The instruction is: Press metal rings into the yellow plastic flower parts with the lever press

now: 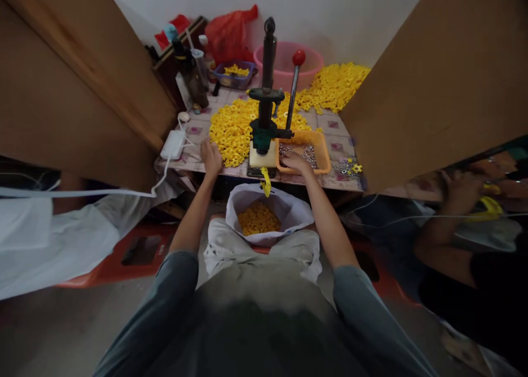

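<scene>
Lap: a white plastic bag (270, 212), open-mouthed and part-filled with small yellow plastic pieces, sits between the person's knees, below and between both hands.
Chute: a short yellow spout (266, 182) hangs over the bag from the desk edge, between the hands.
Left hand (211, 157): rests on the near edge of the tiled desk (334, 129), fingers loosely curled at the edge of the yellow heap; whether it holds a piece cannot be told.
Right hand (296, 161): reaches into the shallow orange plastic tray (324, 156), fingers bent down onto the small grey metal parts (297, 149); whether anything is pinched cannot be told.
Hands together: apart, one either side of the press.
Press: a dark green hand press (264, 129) on a pale block stands between the hands, with a red-knobbed lever (295, 88) rising just beyond the right hand.
Yellow heap: a wide pile of small yellow plastic ring-shaped pieces (235, 129) spreads beyond the left hand.
Handling: the yellow pieces look light, stiff and loose, likely best pinched singly by the rim; the metal parts look tiny and slippery, needing fingertips.
Beyond: a pink plastic basin (315, 64), a red plastic bag (229, 33).
Far right: another person's hand (460, 193).
</scene>
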Tool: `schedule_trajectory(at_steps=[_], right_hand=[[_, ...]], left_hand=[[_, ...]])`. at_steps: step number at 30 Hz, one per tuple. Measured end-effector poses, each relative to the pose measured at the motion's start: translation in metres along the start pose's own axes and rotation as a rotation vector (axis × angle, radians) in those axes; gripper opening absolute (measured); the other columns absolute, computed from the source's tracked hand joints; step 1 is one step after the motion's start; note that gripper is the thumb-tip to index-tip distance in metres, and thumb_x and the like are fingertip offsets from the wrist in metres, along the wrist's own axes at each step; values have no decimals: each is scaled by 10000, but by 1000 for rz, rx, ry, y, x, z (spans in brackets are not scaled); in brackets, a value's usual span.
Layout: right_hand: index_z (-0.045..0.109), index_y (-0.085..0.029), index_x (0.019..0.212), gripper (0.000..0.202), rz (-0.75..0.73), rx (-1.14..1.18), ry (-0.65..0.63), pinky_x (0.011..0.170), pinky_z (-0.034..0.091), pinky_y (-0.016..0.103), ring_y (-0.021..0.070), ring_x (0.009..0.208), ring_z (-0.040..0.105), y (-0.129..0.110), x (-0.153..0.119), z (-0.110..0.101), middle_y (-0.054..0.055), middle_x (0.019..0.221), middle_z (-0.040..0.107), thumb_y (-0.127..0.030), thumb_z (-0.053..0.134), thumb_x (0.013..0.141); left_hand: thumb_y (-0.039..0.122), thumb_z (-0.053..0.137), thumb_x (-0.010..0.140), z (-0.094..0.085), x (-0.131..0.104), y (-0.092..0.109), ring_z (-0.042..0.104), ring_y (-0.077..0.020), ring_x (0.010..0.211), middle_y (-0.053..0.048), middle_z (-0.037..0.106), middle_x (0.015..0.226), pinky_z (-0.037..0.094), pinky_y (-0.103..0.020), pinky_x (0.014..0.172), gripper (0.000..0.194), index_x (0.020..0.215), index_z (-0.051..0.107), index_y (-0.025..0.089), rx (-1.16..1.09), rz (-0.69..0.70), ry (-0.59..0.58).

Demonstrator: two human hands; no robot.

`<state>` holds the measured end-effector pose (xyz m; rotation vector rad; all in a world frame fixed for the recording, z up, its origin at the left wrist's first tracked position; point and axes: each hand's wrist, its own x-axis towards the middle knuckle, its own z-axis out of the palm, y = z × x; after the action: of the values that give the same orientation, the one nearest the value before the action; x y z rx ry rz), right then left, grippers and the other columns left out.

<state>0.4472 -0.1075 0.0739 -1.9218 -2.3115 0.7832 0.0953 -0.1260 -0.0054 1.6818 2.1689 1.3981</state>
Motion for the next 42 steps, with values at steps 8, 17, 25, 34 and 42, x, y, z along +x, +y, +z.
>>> schedule_trajectory(at_steps=[8, 17, 25, 34, 42], right_hand=[[833, -123, 1186, 368, -34, -61, 271, 916, 525, 308, 282, 1073, 749, 0, -11, 2, 186, 1190, 820, -208, 518, 1017], [862, -137, 1127, 360, -82, -25, 519, 959, 532, 379, 309, 1094, 722, -2, -21, 10, 187, 1162, 792, -287, 541, 1068], [858, -177, 1159, 293, -361, 134, 634, 956, 563, 369, 265, 1044, 741, -3, -35, 12, 128, 1149, 792, -308, 618, 1056], [834, -237, 1239, 326, -655, -176, 530, 881, 513, 318, 207, 987, 699, -41, -38, 37, 77, 1143, 793, -314, 534, 1140], [785, -231, 1375, 425, -714, -262, 496, 1077, 484, 473, 290, 1162, 642, -35, -57, 42, 123, 1246, 787, -349, 448, 1144]], left_hand=[[538, 587, 1071, -15, -75, 16, 531, -395, 1395, -248, 561, 1442, 412, -584, 1225, 544, 1464, 637, 166, -18, 303, -178], [423, 574, 1096, -12, -58, 17, 663, -321, 1186, -199, 689, 1297, 518, -449, 1107, 429, 1416, 690, 161, -47, 379, -334], [532, 697, 1022, 36, -58, 71, 643, -184, 808, -130, 740, 1120, 558, -344, 839, 460, 1283, 780, 161, -489, 176, -176], [453, 845, 846, 43, -60, 69, 676, -192, 853, -103, 807, 1018, 542, -305, 777, 415, 1120, 851, 141, -740, 169, -480], [482, 816, 833, 44, -63, 66, 572, -146, 706, -84, 794, 952, 452, -276, 657, 465, 1143, 861, 139, -747, 166, -466]])
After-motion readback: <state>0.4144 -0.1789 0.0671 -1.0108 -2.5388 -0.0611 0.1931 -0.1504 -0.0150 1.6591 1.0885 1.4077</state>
